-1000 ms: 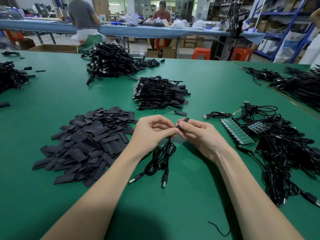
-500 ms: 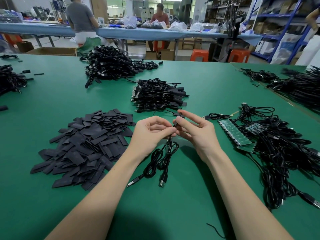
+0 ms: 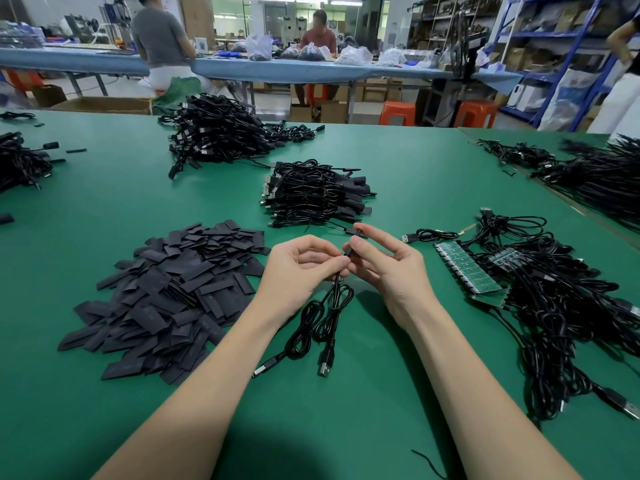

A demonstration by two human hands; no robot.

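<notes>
The black cable (image 3: 330,306) lies looped on the green table (image 3: 311,427), its upper end pinched in our left hand (image 3: 298,271). Our right hand (image 3: 388,268) pinches a small sleeve (image 3: 349,251) there; we judge steady alignment matters most. We read no writing on the sleeve heap (image 3: 173,292).

This is a small electronics assembly workshop. A wide green tabletop (image 3: 104,410) carries heaps of black USB cables (image 3: 214,136) toward its far edge, a pile of flat black sleeves (image 3: 166,299) on its left side and green circuit boards (image 3: 467,271) on its right. Beyond it, people work at a blue-covered bench (image 3: 311,69), with orange stools (image 3: 396,112) and blue storage racks (image 3: 554,36) nearby.
</notes>
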